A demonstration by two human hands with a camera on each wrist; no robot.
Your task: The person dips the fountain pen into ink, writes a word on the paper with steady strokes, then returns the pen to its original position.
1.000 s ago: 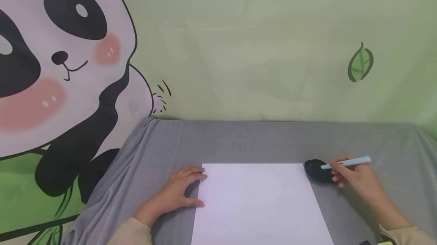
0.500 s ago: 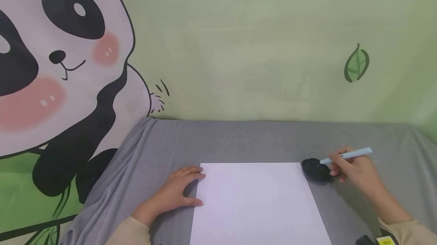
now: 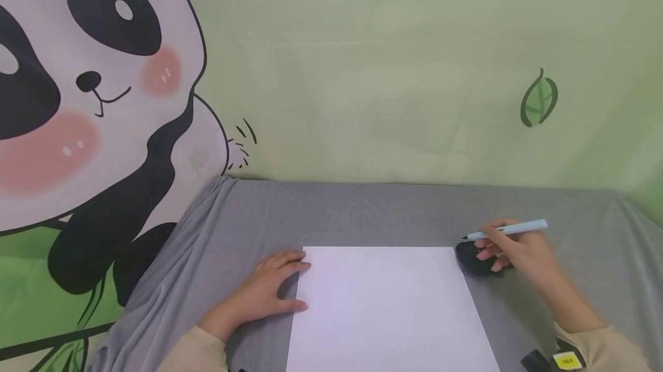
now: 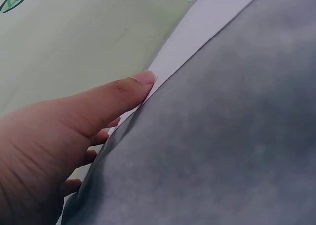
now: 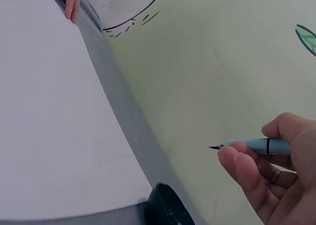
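My right hand (image 3: 520, 251) pinches a light blue brush pen (image 3: 528, 226) between thumb and fingers. Its dark pointed tip faces left and, in the head view, lies above the far rim of a small black bowl (image 3: 470, 261). In the right wrist view, the brush pen (image 5: 256, 146) is tilted nearly level and the bowl (image 5: 170, 207) shows at the bottom edge. A blank white sheet of paper (image 3: 383, 303) lies in front of me. My left hand (image 3: 261, 288) rests at its left edge, thumb and fingertips touching the paper, as the left wrist view also shows.
A grey cloth (image 3: 342, 211) covers the table. Behind it hangs a light green backdrop (image 3: 362, 101) with a printed panda (image 3: 124, 101) and leaves. The bowl stands close to the sheet's far right corner. A black and yellow device (image 3: 567, 359) sits at my right sleeve.
My right hand has moved up and left, lifting the brush pen away from inside the bowl, so its dark tip now shows. My left hand stays at the paper's edge.
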